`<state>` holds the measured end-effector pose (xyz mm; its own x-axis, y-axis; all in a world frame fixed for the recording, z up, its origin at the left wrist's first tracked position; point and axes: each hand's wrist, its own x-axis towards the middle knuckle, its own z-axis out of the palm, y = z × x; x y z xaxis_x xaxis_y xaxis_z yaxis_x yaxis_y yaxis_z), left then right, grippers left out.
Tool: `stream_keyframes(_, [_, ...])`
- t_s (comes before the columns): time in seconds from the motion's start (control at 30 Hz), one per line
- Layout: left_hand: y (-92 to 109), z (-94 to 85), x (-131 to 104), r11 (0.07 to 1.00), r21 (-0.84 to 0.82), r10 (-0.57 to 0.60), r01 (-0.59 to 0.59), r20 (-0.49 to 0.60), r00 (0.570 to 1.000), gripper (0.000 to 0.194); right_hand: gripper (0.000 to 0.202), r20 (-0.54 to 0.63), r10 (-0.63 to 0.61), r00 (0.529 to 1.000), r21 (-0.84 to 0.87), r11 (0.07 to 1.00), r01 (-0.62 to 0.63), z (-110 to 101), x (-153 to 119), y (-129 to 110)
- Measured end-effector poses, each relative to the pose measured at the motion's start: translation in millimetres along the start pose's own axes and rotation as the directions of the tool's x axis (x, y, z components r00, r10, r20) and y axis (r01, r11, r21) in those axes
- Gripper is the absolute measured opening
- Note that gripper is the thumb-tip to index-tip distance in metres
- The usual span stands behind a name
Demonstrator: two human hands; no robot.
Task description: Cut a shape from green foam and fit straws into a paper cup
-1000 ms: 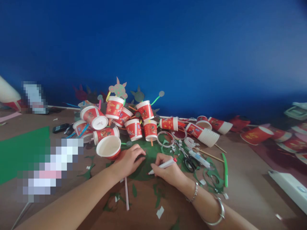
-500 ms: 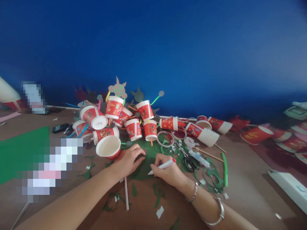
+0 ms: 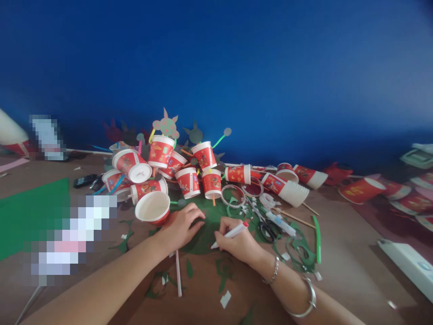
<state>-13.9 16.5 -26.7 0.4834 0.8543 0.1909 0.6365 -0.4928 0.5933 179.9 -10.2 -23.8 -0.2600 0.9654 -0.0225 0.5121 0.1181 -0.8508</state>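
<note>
A white marker with a red end (image 3: 236,229) is gripped in my right hand (image 3: 238,243), its tip down at the dark green paper (image 3: 203,234). My left hand (image 3: 181,225) lies with fingers apart on the left part of that paper, holding nothing. Just left of it stands a white-lined paper cup (image 3: 153,208). Black-handled scissors (image 3: 267,230) and a glue tube (image 3: 280,224) lie right of my right hand. A pink-white straw (image 3: 178,273) is below my left hand.
Red paper cups (image 3: 187,183) with straws and paper animal heads (image 3: 167,127) are heaped behind. Tape rolls (image 3: 233,197), green scraps (image 3: 301,255) and a stack of cups (image 3: 286,189) lie to the right. Green sheet (image 3: 34,212) at left; white box (image 3: 407,266) at right.
My right hand and the marker have shifted slightly to the right over the green paper. My left hand has stayed in place.
</note>
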Motion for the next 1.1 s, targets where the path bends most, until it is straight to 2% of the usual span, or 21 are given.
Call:
stream_keyframes(0.6, [1.8, -2.0, 0.4, 1.000, -0.013, 0.011, -0.011, 0.002, 1.000, 0.011, 0.024, -0.074, 0.034, 0.997, 0.008, 0.999, -0.033, 1.5, 0.6, 0.5])
stream_keyframes(0.83, [0.9, -1.3, 0.0, 1.000, -0.020, 0.015, -0.015, -0.004, 1.000, 0.011, 0.022, -0.027, 0.098, 0.995, 0.121, 0.988, -0.094, 1.9, 1.6, 2.4])
stream_keyframes(1.1, [-0.2, -0.6, 0.4, 1.000, -0.005, 0.014, -0.014, -0.003, 1.000, 0.011, 0.023, -0.057, 0.034, 0.998, 0.021, 0.999, -0.032, 2.3, 1.3, 2.6])
